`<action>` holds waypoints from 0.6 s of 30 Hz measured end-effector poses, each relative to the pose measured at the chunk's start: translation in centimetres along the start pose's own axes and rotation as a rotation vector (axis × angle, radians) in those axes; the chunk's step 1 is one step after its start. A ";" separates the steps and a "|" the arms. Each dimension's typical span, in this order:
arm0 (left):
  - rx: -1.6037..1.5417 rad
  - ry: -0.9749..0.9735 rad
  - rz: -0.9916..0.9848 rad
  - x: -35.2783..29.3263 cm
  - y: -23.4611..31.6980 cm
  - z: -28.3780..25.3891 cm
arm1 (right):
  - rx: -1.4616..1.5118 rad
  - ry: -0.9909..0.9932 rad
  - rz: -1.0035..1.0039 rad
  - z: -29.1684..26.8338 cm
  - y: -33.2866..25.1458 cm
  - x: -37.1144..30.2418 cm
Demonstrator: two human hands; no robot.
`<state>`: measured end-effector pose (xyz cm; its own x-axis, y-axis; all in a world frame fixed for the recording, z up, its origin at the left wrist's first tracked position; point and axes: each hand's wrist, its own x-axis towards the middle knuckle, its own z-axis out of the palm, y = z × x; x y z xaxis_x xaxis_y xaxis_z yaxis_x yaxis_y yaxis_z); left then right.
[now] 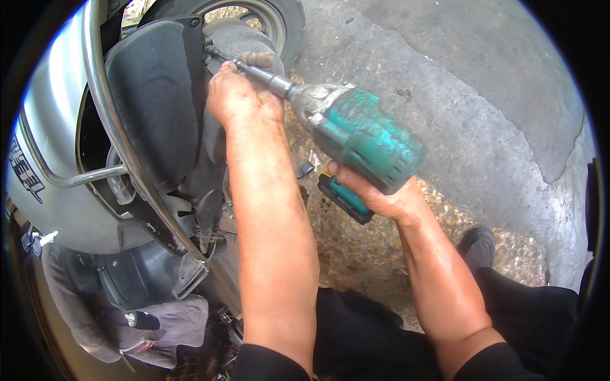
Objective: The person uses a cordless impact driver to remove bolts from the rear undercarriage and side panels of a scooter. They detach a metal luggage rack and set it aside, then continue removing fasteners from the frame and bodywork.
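My right hand grips the handle of a worn teal cordless impact driver. Its long metal extension shaft runs up and left to a fastener near the scooter's rear wheel. My left hand is closed around the shaft close to the tip, steadying it. The tip meets dark bodywork beside a black mudguard panel. The fastener itself is hidden behind my fingers.
A silver scooter body with a chrome guard rail fills the left side. Grey concrete ground with a stained patch lies to the right. My dark shoe rests on it. A small dark part lies on the ground.
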<state>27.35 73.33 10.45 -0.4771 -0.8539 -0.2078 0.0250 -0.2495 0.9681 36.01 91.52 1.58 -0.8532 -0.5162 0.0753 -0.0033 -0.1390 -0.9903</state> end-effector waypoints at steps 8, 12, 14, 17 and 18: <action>-0.157 -0.075 -0.027 -0.7 0.5 -0.8 | 0.048 0.002 0.001 0.2 -0.5 -0.5; -0.160 -0.029 -0.097 -0.5 0.9 -1.5 | -0.038 -0.018 -0.041 0.9 0.1 -1.1; -0.149 -0.082 -0.093 -0.7 1.0 -1.7 | -0.050 -0.003 -0.079 1.9 0.5 -1.2; 0.109 -0.065 0.097 -1.8 0.6 -1.7 | 0.045 -0.023 -0.052 3.4 0.8 -1.5; 0.322 -0.057 0.214 -2.4 0.2 -1.9 | 0.261 -0.016 0.082 4.0 0.6 -1.7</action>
<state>30.19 74.49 10.90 -0.5395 -0.8420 0.0032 -0.1434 0.0956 0.9850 39.52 88.92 1.34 -0.8369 -0.5473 -0.0002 0.2016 -0.3079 -0.9298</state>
